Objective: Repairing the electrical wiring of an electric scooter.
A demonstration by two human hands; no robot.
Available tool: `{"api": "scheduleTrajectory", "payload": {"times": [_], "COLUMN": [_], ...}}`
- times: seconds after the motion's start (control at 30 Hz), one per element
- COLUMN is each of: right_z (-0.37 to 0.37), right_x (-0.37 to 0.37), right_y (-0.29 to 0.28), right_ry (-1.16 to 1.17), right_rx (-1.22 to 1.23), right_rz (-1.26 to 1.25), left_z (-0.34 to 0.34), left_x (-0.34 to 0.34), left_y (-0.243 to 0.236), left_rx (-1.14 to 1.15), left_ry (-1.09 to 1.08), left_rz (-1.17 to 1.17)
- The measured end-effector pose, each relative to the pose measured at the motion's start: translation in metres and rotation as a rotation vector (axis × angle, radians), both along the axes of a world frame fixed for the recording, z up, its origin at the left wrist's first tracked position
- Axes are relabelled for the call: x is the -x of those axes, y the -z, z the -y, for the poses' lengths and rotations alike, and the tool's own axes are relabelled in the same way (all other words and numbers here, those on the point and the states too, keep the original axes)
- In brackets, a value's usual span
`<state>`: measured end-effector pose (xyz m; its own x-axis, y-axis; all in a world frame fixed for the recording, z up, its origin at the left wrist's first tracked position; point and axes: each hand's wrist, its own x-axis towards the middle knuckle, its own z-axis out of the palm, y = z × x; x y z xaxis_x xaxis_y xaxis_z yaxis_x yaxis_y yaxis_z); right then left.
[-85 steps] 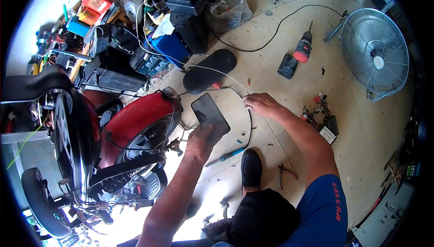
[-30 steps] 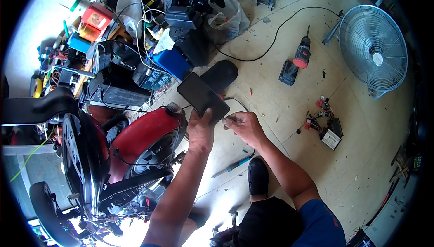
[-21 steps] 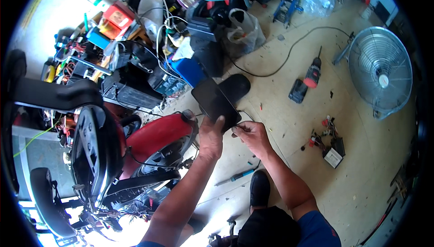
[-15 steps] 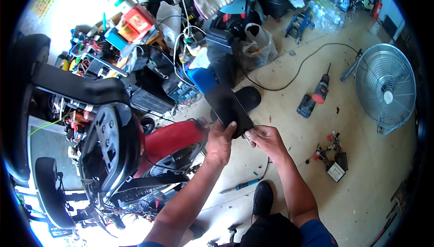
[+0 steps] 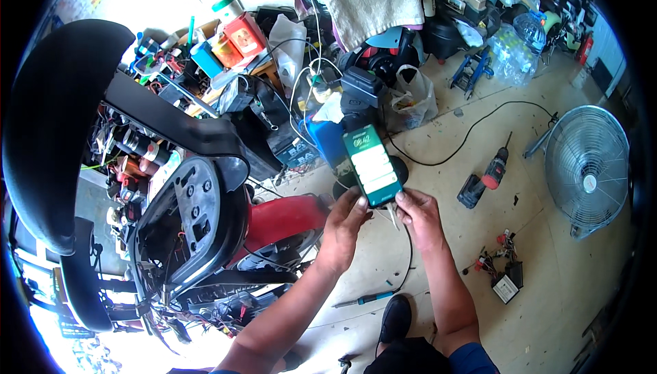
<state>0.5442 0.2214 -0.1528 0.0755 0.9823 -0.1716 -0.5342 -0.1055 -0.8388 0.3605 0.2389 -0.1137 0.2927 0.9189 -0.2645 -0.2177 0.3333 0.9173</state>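
Note:
A smartphone (image 5: 373,165) with a lit green and white screen is held out in front of me. My left hand (image 5: 345,227) grips its lower left side, thumb along the edge. At the lower right corner, my right hand (image 5: 419,215) closes on the phone with its thumb at the edge. A small pale strip (image 5: 392,215) hangs below the phone beside my right fingers; its kind cannot be made out. The fingers behind the phone are hidden.
A partly stripped scooter with a red fender (image 5: 284,220) stands at left. On the floor lie a cordless drill (image 5: 487,172), a wired module (image 5: 506,286) and a soldering iron (image 5: 369,299). A fan (image 5: 588,169) stands at right, and clutter with a blue box (image 5: 325,138) lies ahead.
The phone's dark screen has lit up. My right hand has shifted from the strip at the phone's bottom edge to its lower right corner. The whole view has shifted.

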Motion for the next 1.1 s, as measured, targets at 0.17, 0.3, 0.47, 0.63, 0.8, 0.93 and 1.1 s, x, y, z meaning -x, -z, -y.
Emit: {"api": "scheduleTrajectory", "payload": {"times": [0.17,0.3,0.47,0.63,0.8,0.93,1.1], "right_z": [-0.069,-0.102,-0.103,-0.118,-0.166,-0.222,-0.311], "right_x": [-0.023,-0.023,-0.016,-0.023,-0.041,-0.046,-0.082], "right_y": [-0.014,-0.023,-0.050,-0.104,-0.185,-0.236,-0.259], "right_ry": [0.074,0.115,0.120,0.165,0.152,0.254,0.335], "right_rx": [-0.134,-0.160,-0.239,-0.337,-0.482,-0.490,-0.394], "right_rz": [0.113,0.065,0.040,0.045,0.108,0.007,0.032], "left_z": [0.062,0.111,0.142,0.151,0.151,0.163,0.184], "left_x": [0.031,0.062,0.091,0.102,0.114,0.128,0.160], "left_y": [-0.001,0.007,-0.008,-0.041,-0.086,-0.097,-0.087], "left_rx": [-0.051,0.097,-0.005,-0.112,-0.181,-0.084,-0.169], "left_ry": [0.094,0.166,0.284,0.232,0.192,0.150,0.156], "left_rz": [-0.150,-0.196,-0.453,-0.508,-0.419,-0.396,-0.608]}}
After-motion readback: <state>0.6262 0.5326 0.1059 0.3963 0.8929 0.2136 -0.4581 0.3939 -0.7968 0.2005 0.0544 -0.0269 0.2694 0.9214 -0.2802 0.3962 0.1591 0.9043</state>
